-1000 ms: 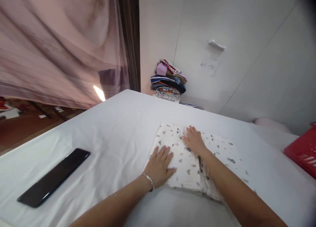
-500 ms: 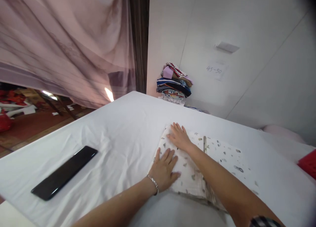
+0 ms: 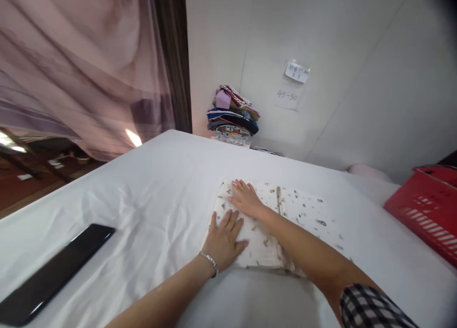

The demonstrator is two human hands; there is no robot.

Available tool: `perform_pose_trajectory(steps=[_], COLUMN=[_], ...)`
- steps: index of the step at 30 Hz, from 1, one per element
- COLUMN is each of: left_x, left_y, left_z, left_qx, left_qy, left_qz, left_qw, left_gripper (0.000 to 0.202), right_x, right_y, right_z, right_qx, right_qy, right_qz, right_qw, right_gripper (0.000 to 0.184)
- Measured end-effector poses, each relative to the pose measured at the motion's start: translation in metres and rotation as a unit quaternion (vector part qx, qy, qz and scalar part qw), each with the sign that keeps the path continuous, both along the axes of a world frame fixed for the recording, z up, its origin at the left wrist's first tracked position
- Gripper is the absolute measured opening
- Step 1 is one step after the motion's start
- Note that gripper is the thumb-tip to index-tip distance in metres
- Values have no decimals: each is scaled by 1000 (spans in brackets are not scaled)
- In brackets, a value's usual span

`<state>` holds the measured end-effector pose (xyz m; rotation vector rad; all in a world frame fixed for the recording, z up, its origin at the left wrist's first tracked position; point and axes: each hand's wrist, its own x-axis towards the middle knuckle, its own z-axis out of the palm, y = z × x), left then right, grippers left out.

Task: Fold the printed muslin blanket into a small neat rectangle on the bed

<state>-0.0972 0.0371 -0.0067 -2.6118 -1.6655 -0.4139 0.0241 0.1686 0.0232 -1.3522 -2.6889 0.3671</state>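
A folded white cloth (image 3: 262,249) printed with small plant-like motifs lies flat on the white-covered table (image 3: 171,175). A fold edge runs across it, and a single-looking layer spreads to the right. My left hand (image 3: 224,237), with a bracelet at the wrist, rests palm down near the cloth's left edge, fingers spread. Farther back, my right hand (image 3: 245,198) is also laid flat on the cloth, fingers stretched out. Neither hand grips anything. My right forearm covers part of the cloth.
A long black glossy object (image 3: 57,273) lies on the left of the table. A stack of folded fabrics (image 3: 235,114) stands behind the far edge against the wall. At right is a red plastic basket (image 3: 424,209). A pink curtain (image 3: 78,56) hangs at left.
The view has turned to the right, bringing more of the red basket into sight. Both hands stay flat on the cloth, with the right one shifted slightly on it.
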Motion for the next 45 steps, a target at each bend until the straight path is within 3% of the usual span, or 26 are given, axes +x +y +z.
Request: perform_pose_trajectory(steps=[4,8,13,17,19,21,24,26,31,36,39,45], left_x=[1,1,1,1,1,0,0,1,0,0,1,5], left_y=[1,2,3,4,4,5,6,6,5,6,5,-9], left_z=[-2,-2,-1,0,0,-1,-2,-1,4,5,6,23], left_qx=[9,12,5,-12,-20,-21,-15,-15,-24,-25,-21,-11], left_qy=[1,3,1,-2,-3,-5,-4,1,13,10,10,-1], left_qz=[-3,-1,-2,-2,-2,-3,-3,-3,-1,-6,-1,-22], left_qw=[1000,1000,1000,1000,1000,1000,1000,1000,1000,1000,1000,1000], left_gripper=[54,53,54,55,56,56,55,55,54,55,54,47], right_x=[36,46,67,123,147,161,163,159,160,161,159,165], right_y=[-21,-23,-14,-17,-27,-40,-56,-60,-65,-92,-101,-120], right_z=[-9,-19,7,21,13,-3,-27,-32,-19,-20,-21,-7], right_qx=[6,-24,-103,-50,-18,11,21,14,-47,-13,-33,-45], right_qy=[-22,-23,66,121,90,32,-42,-55,-10,-2,5,65], right_qz=[-46,-64,-113,-228,-266,-256,-201,-192,-207,-172,-175,-179], right_qw=[999,997,986,965,960,966,978,980,977,985,984,981], right_gripper=[71,70,67,65,64,64,65,65,64,65,65,62])
